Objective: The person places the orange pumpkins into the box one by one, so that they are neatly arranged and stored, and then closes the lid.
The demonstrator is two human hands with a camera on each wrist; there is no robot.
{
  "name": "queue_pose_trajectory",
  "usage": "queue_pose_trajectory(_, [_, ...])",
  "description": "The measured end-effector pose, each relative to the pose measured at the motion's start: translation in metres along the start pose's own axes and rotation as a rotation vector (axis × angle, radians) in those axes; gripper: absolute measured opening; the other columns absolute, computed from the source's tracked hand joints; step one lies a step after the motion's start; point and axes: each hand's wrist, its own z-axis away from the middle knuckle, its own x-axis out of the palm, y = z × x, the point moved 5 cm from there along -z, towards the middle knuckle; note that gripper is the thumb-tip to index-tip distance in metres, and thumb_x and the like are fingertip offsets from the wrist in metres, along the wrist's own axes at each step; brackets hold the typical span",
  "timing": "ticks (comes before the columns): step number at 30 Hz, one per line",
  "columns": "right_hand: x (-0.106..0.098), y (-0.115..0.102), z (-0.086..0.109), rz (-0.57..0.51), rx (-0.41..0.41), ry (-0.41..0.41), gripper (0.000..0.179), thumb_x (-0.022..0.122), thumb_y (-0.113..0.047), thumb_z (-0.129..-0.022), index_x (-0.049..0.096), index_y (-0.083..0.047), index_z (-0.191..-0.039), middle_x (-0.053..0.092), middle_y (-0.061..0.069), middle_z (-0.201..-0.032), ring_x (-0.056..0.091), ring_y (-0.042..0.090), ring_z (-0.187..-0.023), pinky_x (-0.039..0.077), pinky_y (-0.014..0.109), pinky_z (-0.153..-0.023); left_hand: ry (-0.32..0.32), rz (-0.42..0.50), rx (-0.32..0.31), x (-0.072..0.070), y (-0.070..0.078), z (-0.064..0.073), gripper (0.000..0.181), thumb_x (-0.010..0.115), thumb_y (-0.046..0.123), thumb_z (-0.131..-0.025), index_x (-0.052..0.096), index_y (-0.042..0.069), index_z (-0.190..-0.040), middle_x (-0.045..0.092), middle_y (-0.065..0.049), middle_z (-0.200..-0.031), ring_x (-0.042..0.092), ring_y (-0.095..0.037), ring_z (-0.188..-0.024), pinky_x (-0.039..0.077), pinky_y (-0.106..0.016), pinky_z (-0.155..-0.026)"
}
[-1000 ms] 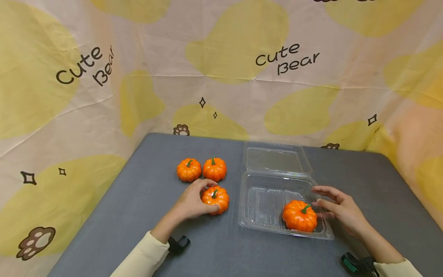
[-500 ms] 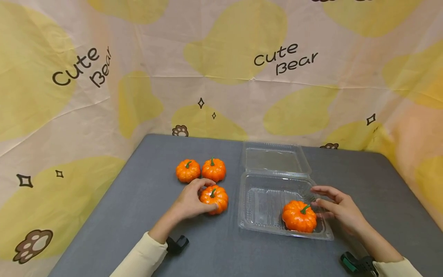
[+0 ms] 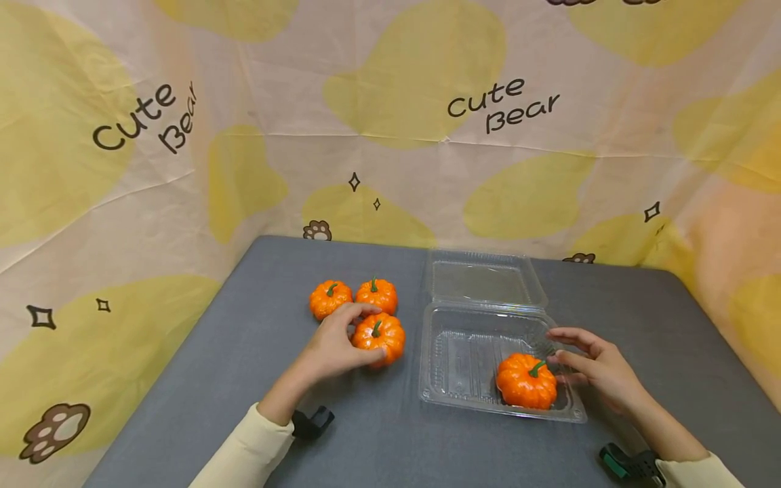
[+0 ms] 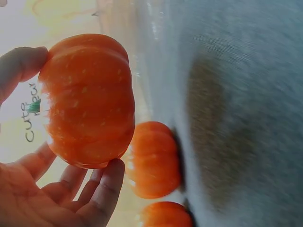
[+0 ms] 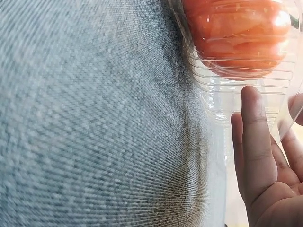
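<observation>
My left hand grips a small orange pumpkin with a green stem, thumb on one side and fingers on the other. In the left wrist view that pumpkin hangs clear of the table. My right hand holds the right side of a clear plastic clamshell container, its thumb at the rim. Through the right wrist view, straight fingers lie along the outside of the ribbed wall. Another pumpkin sits inside the container's front right corner.
Two more pumpkins stand side by side behind the left hand. The container's lid lies folded back toward the far edge of the grey table. A patterned cloth hangs behind and beside the table.
My left hand has raised its pumpkin off the table and slightly away from me, overlapping the pumpkins behind. The right hand and the container have stayed in place.
</observation>
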Motion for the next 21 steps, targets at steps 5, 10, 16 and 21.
queue_pose_trajectory(5, [0.000, 0.000, 0.000, -0.001, 0.010, 0.001, 0.038, 0.057, -0.009, -0.096, 0.050, 0.000, -0.132, 0.062, -0.023, -0.114, 0.069, 0.007, -0.091, 0.059, 0.035, -0.067, -0.004, 0.022, 0.029, 0.001, 0.014, -0.004, 0.058, 0.085, 0.028, -0.063, 0.062, 0.021, -0.116, 0.060, 0.000, -0.115, 0.055, -0.016, -0.091, 0.051, -0.037, -0.080])
queue_pose_trajectory(10, [0.001, 0.000, 0.000, 0.000, 0.012, 0.003, 0.038, 0.058, -0.010, -0.096, 0.050, 0.001, -0.132, 0.062, -0.023, -0.113, 0.069, 0.007, -0.091, 0.059, 0.035, -0.067, -0.023, 0.035, 0.056, 0.009, 0.028, -0.009, 0.058, 0.084, 0.028, -0.063, 0.062, 0.024, -0.116, 0.058, 0.003, -0.119, 0.054, -0.013, -0.094, 0.050, -0.039, -0.085])
queue_pose_trajectory(16, [0.001, -0.001, 0.000, 0.020, 0.003, 0.005, 0.040, 0.058, -0.010, -0.096, 0.049, 0.004, -0.132, 0.062, -0.022, -0.113, 0.069, 0.008, -0.091, 0.059, 0.034, -0.068, -0.057, 0.076, 0.074, 0.021, 0.042, -0.018, 0.056, 0.083, 0.029, -0.064, 0.062, 0.026, -0.116, 0.058, 0.006, -0.115, 0.053, -0.011, -0.098, 0.050, -0.038, -0.088])
queue_pose_trajectory(21, [0.000, -0.001, 0.000, 0.039, 0.004, 0.012, 0.041, 0.058, -0.010, -0.096, 0.048, 0.005, -0.132, 0.062, -0.022, -0.113, 0.069, 0.008, -0.091, 0.059, 0.032, -0.069, -0.082, 0.066, 0.118, 0.031, 0.056, -0.023, 0.056, 0.083, 0.029, -0.064, 0.062, 0.025, -0.116, 0.058, 0.004, -0.110, 0.053, -0.012, -0.094, 0.051, -0.036, -0.082])
